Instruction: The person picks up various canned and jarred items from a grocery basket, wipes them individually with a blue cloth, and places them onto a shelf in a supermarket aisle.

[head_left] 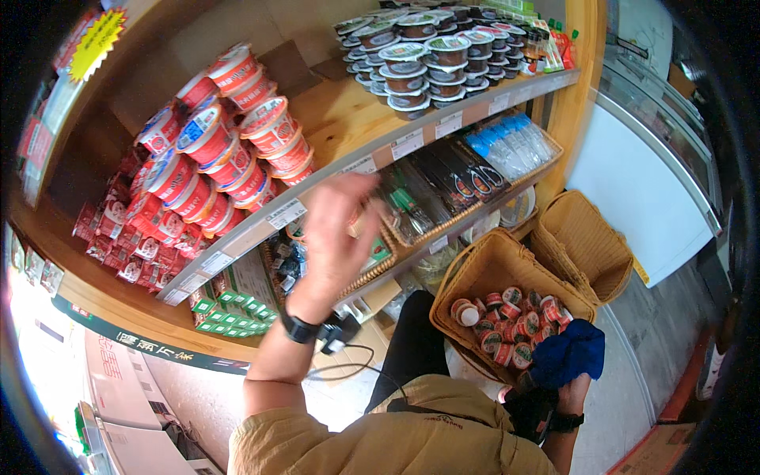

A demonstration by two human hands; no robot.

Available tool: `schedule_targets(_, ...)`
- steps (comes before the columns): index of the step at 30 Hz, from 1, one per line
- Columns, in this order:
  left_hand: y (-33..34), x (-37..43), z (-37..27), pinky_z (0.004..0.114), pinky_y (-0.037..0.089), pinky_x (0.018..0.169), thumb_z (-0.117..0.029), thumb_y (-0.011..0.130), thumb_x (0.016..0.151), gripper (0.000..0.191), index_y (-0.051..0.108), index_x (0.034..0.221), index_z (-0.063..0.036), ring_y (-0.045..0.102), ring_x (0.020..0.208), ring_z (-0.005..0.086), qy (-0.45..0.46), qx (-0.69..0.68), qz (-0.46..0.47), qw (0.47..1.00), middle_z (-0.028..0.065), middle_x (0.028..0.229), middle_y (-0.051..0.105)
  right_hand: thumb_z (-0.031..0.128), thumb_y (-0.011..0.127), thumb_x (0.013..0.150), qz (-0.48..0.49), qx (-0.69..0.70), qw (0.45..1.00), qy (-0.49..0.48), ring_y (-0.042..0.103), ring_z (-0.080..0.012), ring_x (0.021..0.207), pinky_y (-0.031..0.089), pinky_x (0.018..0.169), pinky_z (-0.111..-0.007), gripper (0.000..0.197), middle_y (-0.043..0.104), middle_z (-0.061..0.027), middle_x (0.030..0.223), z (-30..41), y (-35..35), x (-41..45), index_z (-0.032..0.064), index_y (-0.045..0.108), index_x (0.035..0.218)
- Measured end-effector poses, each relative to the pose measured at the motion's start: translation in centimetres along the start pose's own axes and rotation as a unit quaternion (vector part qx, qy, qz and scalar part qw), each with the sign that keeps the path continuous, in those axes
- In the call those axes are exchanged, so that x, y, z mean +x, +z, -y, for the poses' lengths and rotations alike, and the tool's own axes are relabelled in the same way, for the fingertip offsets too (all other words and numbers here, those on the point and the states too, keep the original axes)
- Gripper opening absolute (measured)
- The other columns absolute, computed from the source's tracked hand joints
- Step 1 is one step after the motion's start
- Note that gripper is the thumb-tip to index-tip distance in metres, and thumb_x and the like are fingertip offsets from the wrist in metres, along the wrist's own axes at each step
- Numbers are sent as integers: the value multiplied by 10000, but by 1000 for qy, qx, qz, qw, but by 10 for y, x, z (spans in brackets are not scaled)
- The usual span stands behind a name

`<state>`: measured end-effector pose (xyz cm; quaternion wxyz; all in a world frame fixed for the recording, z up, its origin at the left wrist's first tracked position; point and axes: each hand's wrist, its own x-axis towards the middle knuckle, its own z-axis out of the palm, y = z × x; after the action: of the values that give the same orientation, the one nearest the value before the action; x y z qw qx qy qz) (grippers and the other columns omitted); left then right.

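My left hand (339, 228), blurred, is raised in front of the shelf edge (350, 169). Its fingers are apart and nothing shows in them. At lower right, my right hand (577, 387) is closed on a dark blue cloth (570, 353), which hides most of the fingers. The cloth hangs beside and partly over a woven basket (448, 297) holding many small red-and-white tubs (504, 326). Red instant-noodle cups (222, 154) stand in stacks on the shelf to the left. Dark lidded cups (409, 68) are stacked at the back right.
Below the shelf edge, a wicker tray (409, 237) holds packaged goods, including blue-capped packs (504, 142). Green-and-white boxes (243, 306) lie on the lower left. A second woven basket (585, 243) stands by a white display cabinet (641, 184). A wooden post (573, 124) bounds the shelf.
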<state>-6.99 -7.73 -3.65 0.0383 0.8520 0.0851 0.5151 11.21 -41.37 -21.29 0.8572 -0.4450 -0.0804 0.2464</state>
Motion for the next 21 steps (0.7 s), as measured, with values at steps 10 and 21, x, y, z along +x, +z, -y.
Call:
schedule_targets(10, -59, 65, 47, 374, 398, 814, -156, 604, 782, 275, 590, 1047, -83, 525, 986, 250, 29, 471, -15, 881, 64, 1073, 569, 162, 510, 858, -44, 31, 999, -5, 585, -247, 634, 510, 519, -375, 181, 553, -53, 827, 6, 3, -9, 91, 515, 1024)
schedule_targets(21, -55, 72, 44, 370, 443, 718, -155, 558, 839, 125, 610, 903, -60, 568, 823, 275, 6, 425, -13, 905, 83, 877, 610, 126, 511, 846, -80, 51, 995, -9, 575, -233, 622, 505, 522, -367, 194, 557, -48, 828, 6, -2, -10, 93, 526, 1036)
